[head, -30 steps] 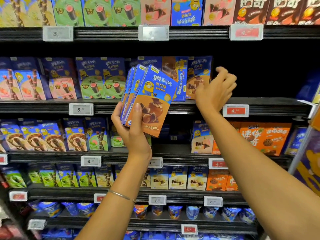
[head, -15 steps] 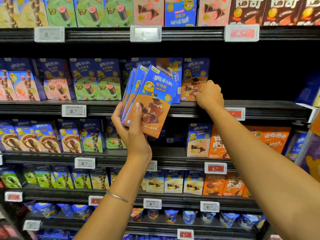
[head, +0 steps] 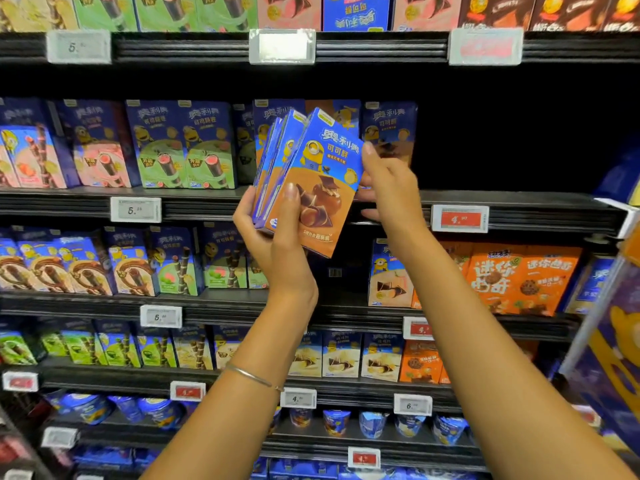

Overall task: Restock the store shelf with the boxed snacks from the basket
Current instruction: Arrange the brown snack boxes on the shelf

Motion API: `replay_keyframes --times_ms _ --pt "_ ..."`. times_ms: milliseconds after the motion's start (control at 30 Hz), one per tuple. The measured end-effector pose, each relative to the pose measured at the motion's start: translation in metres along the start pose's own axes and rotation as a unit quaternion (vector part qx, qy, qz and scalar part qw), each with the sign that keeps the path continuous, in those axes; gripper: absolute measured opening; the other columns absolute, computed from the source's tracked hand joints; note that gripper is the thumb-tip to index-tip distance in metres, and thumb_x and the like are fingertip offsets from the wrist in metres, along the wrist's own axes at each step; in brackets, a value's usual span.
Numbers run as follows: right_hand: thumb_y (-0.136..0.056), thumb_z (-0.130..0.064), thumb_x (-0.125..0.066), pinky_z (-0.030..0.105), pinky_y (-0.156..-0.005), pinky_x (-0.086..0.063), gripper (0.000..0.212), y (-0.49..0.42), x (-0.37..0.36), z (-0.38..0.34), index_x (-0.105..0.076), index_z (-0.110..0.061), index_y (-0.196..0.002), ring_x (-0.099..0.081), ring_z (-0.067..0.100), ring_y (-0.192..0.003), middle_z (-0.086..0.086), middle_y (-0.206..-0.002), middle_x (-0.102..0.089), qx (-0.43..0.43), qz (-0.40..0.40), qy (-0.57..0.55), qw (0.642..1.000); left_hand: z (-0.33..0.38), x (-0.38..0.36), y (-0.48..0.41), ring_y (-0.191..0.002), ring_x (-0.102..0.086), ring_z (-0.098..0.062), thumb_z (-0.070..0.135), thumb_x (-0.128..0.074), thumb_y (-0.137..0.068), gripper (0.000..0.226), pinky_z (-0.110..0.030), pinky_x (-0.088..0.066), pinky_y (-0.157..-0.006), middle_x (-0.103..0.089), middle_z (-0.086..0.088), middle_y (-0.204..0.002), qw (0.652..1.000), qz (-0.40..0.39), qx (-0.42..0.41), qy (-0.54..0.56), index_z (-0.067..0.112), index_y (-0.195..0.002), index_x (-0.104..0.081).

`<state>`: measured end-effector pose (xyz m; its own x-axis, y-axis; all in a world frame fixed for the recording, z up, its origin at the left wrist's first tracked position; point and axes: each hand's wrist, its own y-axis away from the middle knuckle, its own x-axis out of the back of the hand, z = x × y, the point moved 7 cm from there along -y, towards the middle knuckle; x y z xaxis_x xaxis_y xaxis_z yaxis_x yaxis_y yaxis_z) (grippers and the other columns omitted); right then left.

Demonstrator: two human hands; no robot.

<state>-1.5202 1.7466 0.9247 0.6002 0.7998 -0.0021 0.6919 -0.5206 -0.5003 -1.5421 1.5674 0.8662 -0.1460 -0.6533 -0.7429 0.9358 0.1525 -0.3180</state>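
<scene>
Green-fronted cardboard boxes (head: 180, 147) stand shelved at left. My left hand (head: 277, 237) grips a fanned set of blue-and-brown cardboard snack boxes (head: 282, 150), held up before the black metal shelf (head: 536, 206). My right hand (head: 388, 188) pinches the front box (head: 318, 188) by its right edge. A red price tag (head: 460, 219) sits on the shelf lip further right.

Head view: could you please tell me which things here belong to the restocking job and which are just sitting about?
Job: held boxes, fanned in the left hand; right hand gripping the front one's edge; matching shelf boxes; shelf.
Just there: green roll boxes; orange cookie boxes; snack cups; price tags.
</scene>
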Motion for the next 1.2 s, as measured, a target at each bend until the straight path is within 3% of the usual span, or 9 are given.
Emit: replay_keyframes --times_ms 133,233,333,433,600,700,867,1033,1200 --pt "-0.092 -0.056 -0.063 0.043 -0.086 -0.060 0.039 0.041 -0.045 0.013 -0.068 -0.028 -0.119 -0.074 0.018 -0.101 -0.003 -0.111 -0.077 -0.111 -0.183 -0.128 0.968 0.000 -0.006 0.005 -0.122 -0.069 -0.018 0.041 -0.071 -0.088 0.061 -0.035 -0.060 -0.095 -0.064 -0.005 -0.138 1.000 -0.027 0.010 -0.011 0.021 -0.140 -0.046" --pt "-0.093 -0.049 -0.065 0.041 -0.084 -0.060 0.039 0.044 -0.037 0.013 -0.068 -0.021 -0.120 -0.075 0.021 -0.100 0.001 -0.110 -0.077 -0.115 -0.143 -0.144 0.972 -0.001 0.002 -0.002 -0.131 -0.064 -0.033 0.055 -0.060 -0.096 0.072 -0.055 -0.054 -0.107 -0.060 -0.018 -0.146 0.994 -0.044 0.080 0.062 0.010 -0.149 -0.042" --pt "-0.089 -0.047 -0.069 0.035 -0.077 -0.060 0.042 0.047 -0.035 0.014 -0.068 -0.019 -0.120 -0.075 0.023 -0.099 0.004 -0.111 -0.077 -0.120 -0.145 -0.136 0.973 -0.008 0.018 -0.013 -0.124 -0.068 -0.035 0.031 -0.074 -0.097 0.055 -0.064 -0.055 -0.101 -0.062 -0.014 -0.145 0.990 -0.009 0.126 0.061 0.018 -0.145 -0.048" --pt "-0.088 -0.046 -0.072 0.036 -0.074 -0.061 0.043 0.043 -0.028 0.013 -0.067 -0.018 -0.121 -0.075 0.024 -0.100 0.006 -0.113 -0.076 -0.109 -0.125 -0.145 0.976 -0.011 0.027 -0.020 -0.118 -0.072 -0.029 0.011 -0.077 -0.094 0.056 -0.063 -0.058 -0.097 -0.067 -0.007 -0.138 0.992 0.000 0.114 0.048 0.027 -0.140 -0.050" --pt "-0.090 -0.034 -0.074 0.041 -0.077 -0.062 0.041 0.013 0.033 0.004 -0.064 -0.008 -0.121 -0.076 0.022 -0.092 0.006 -0.105 -0.077 -0.051 0.056 -0.078 0.994 -0.014 0.028 -0.019 -0.118 -0.072 -0.031 0.019 -0.075 -0.097 0.053 -0.041 -0.063 -0.074 -0.068 -0.001 -0.137 0.991 -0.015 0.124 0.039 0.032 -0.141 -0.049" --pt "-0.091 -0.037 -0.073 0.035 -0.076 -0.063 0.050 -0.013 0.063 0.000 -0.055 -0.008 -0.127 -0.076 0.013 -0.089 0.002 -0.111 -0.074 -0.027 0.139 -0.010 0.990 -0.016 0.021 -0.014 -0.120 -0.071 -0.033 0.020 -0.075 -0.097 0.052 -0.043 -0.063 -0.077 -0.068 -0.002 -0.137 0.991 -0.017 0.121 0.047 0.032 -0.141 -0.049" --pt "-0.091 -0.036 -0.073 0.028 -0.072 -0.063 0.048 -0.056 0.061 -0.002 -0.046 -0.015 -0.125 -0.075 0.008 -0.089 -0.002 -0.114 -0.069 -0.003 0.123 -0.006 0.992 -0.018 0.009 -0.011 -0.121 -0.070 -0.034 0.022 -0.074 -0.098 0.048 -0.042 -0.062 -0.077 -0.068 -0.005 -0.138 0.993 0.006 0.106 0.060 0.032 -0.139 -0.051" --pt "-0.092 -0.037 -0.071 0.042 -0.086 -0.061 0.047 -0.083 0.050 0.017 -0.039 -0.019 -0.123 -0.070 0.013 -0.098 0.000 -0.116 -0.064 0.011 0.106 0.043 0.993 -0.021 0.004 -0.010 -0.119 -0.072 -0.029 0.021 -0.074 -0.097 0.045 -0.043 -0.062 -0.076 -0.070 -0.004 -0.136 0.994 0.035 0.068 0.083 0.030 -0.136 -0.054" --pt "-0.087 -0.057 -0.065 0.035 -0.092 -0.040 0.068 -0.090 0.050 0.026 -0.039 -0.018 -0.137 -0.039 0.027 -0.127 0.010 -0.137 -0.038 0.055 0.121 0.232 0.963 -0.023 0.005 -0.009 -0.112 -0.075 -0.024 0.020 -0.073 -0.097 0.049 -0.048 -0.062 -0.081 -0.071 -0.003 -0.133 0.995 0.045 0.043 0.075 0.029 -0.140 -0.053"
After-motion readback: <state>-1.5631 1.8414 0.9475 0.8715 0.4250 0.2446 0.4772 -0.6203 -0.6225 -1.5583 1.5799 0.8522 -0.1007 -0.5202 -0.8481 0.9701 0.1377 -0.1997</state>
